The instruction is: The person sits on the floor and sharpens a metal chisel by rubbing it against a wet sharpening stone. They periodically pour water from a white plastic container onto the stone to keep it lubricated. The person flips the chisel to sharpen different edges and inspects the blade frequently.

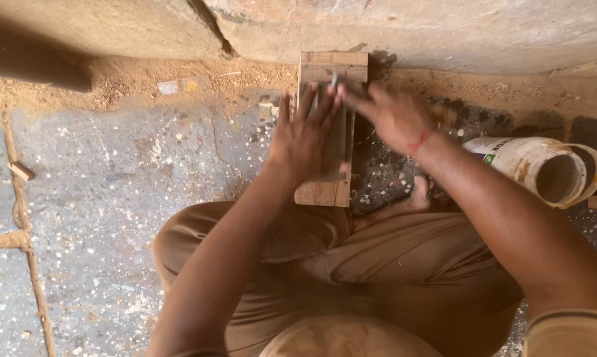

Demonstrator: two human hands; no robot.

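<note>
The left hand [305,142] is pressing flat, fingers spread, on a dark sharpening stone set in a brown wooden block [326,192] by the wall, while the blurred right hand [391,116] is pinching a thin metal blade [333,82] at its far end, the honing seemingly midway.

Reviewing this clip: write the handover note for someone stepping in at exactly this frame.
Left hand: flat, fingers spread, pressing on the dark stone set in the wooden block.
Right hand: blurred, fingertips at the small metal piece at the block's far end; grip unclear.
Block lies on the floor against the wall, in front of the crossed legs. White plastic jar lies on its side to the right, open.
Done or left: cannot tell from this frame.
</note>
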